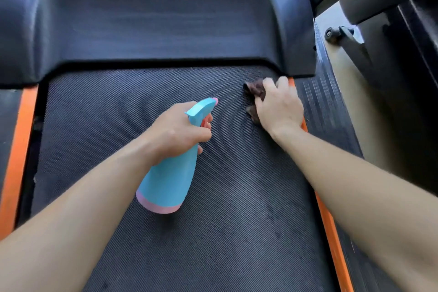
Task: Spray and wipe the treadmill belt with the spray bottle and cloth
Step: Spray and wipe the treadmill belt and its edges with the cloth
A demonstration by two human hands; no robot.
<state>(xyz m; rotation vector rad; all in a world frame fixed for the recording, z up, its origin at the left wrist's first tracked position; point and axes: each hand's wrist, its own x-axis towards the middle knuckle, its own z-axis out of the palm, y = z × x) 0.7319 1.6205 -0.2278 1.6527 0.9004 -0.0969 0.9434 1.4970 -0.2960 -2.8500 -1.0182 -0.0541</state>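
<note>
The dark textured treadmill belt (pixel 132 106) fills the middle of the view. My left hand (pixel 176 131) grips the neck of a light blue spray bottle (pixel 169 178) with a pink base, held above the belt with its nozzle pointing away from me. My right hand (pixel 278 105) holds a dark brown cloth (pixel 254 89) bunched under its fingers and presses it on the belt's far right corner, beside the orange edge strip. Most of the cloth is hidden under the hand.
The black motor cover (pixel 154 26) rises at the belt's far end. Orange strips (pixel 20 149) run along both sides, with a ribbed side rail (pixel 324 111) on the right. Beyond the rail stand a small wheel (pixel 330 33) and dark machine parts on a pale floor.
</note>
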